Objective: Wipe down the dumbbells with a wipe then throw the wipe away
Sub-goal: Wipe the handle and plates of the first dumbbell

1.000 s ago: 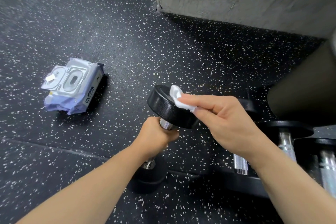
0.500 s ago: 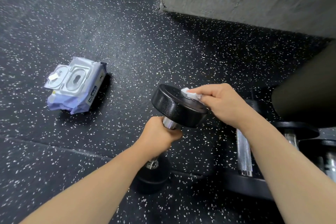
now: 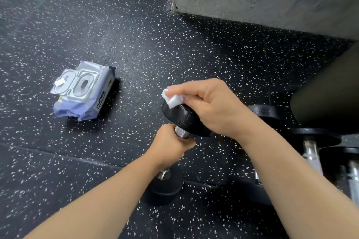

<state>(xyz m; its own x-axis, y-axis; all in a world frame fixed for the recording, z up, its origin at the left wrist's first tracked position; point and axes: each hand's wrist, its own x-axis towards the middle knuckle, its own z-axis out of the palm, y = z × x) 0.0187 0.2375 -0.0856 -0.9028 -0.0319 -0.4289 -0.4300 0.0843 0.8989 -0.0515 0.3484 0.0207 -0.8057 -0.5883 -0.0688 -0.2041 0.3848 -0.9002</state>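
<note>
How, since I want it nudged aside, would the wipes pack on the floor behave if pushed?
The wipes pack looks soft: its purple wrapper is creased, so it would likely squash a little. It lies flat on the speckled floor, so it should slide, not roll or tip. Its lid looks open and might flap.

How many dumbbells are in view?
4. One dumbbell in the left hand; three at right: one behind the right arm, two by the frame edge. More may be hidden.
</note>
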